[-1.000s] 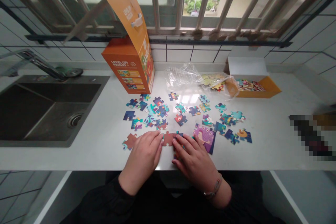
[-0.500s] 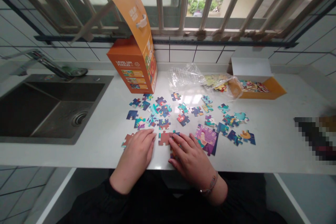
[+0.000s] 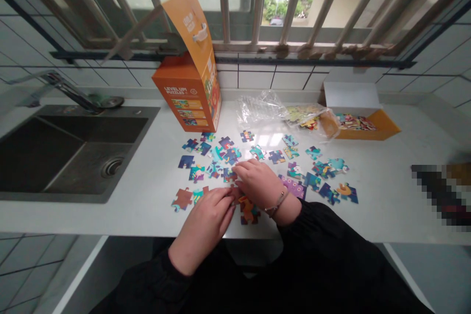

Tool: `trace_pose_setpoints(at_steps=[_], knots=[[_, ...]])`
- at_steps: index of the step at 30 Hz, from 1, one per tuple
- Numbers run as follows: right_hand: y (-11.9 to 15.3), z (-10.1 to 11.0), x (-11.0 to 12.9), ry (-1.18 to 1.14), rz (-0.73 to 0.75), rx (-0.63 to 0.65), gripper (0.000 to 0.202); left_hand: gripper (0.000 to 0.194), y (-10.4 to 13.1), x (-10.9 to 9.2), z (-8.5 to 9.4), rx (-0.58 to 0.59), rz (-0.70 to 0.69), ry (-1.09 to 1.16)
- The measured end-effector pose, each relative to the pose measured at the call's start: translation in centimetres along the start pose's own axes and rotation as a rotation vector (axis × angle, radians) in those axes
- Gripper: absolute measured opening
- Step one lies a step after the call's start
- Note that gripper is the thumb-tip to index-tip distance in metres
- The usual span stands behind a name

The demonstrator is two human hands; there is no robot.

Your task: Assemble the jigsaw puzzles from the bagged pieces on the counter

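Observation:
My left hand [image 3: 208,218] rests on the counter, its outstretched fingers at a brown puzzle piece [image 3: 236,191] that they partly cover. Stretched across from the right, my right hand [image 3: 259,184] has its fingertips at the right edge of a brown-and-blue puzzle piece [image 3: 228,175]. Its thumb is close to the brown piece. Below it lies an orange-and-dark joined section [image 3: 249,210]. The purple patterned section [image 3: 294,187] is partly hidden by my right wrist. Left of my left hand are another brown piece [image 3: 182,199] and a teal-striped piece [image 3: 197,196].
Loose puzzle pieces [image 3: 276,157] spread over the white counter [image 3: 140,216]. Behind them stand an orange puzzle box [image 3: 187,103], clear plastic wrap [image 3: 259,108], a bag of pieces [image 3: 307,115] and an open yellow box [image 3: 382,125]. A sink [image 3: 121,144] is at left.
My right hand has moved up and left from the orange section, uncovering it and covering part of the purple one. My left hand has shifted right to the brown piece, uncovering pieces at left.

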State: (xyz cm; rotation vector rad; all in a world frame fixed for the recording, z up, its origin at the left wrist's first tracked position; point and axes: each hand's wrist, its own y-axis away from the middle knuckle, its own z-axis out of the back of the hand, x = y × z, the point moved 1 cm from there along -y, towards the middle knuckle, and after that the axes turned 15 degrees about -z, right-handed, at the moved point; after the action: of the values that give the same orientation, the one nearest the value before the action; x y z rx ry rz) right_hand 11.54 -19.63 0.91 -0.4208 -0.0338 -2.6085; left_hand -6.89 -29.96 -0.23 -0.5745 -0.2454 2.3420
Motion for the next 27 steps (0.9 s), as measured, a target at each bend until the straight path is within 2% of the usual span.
trace_pose_setpoints(at_steps=[5, 9, 13, 21, 27], knots=[[-1.7, -0.9, -0.1, -0.005, 0.042, 0.029, 0.014, 0.035, 0.7, -0.3, -0.2, 0.025, 0.019, -0.042], [-1.0, -0.7, -0.5, -0.043, 0.094, 0.011, 0.016, 0.037, 1.0, -0.3, -0.2, 0.043, 0.014, -0.065], [-0.3, -0.7, -0.8, -0.062, 0.141, 0.031, 0.010, 0.037, 1.1, -0.2, -0.3, 0.048, 0.003, -0.064], [0.6, -1.1, -0.7, 0.044, 0.123, 0.027, 0.015, 0.048, 1.3, -0.4, -0.6, 0.077, 0.065, -0.117], [1.6, -0.8, -0.5, 0.082, 0.106, 0.056, 0.024, 0.044, 1.3, -0.2, -0.9, 0.078, 0.061, -0.142]])
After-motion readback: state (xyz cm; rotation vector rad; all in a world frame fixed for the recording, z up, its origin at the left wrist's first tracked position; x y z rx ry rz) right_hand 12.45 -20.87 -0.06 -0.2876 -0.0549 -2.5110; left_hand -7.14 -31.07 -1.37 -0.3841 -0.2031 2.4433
